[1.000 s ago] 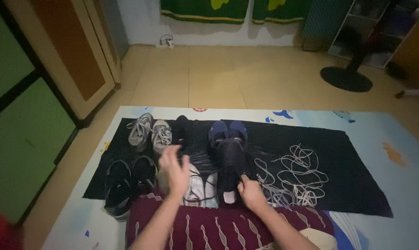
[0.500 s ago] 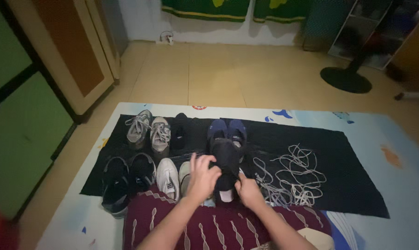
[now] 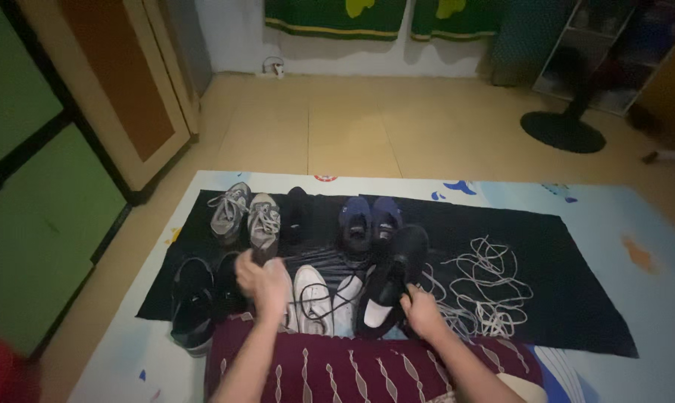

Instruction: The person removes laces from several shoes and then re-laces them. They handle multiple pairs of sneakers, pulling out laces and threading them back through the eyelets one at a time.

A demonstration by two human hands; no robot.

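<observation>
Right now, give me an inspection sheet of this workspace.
Surface: black cloth on a pale printed mat.
Job's things: black shoe tilted, with dark lace trailing over white shoes.
Clutter: grey pair, blue pair, dark pair, loose white laces.
Grips: right hand on the black shoe; left hand closed, contents unclear.
Cables: wall plug.
Surroundings: cupboards, fan base, tiled floor.
</observation>
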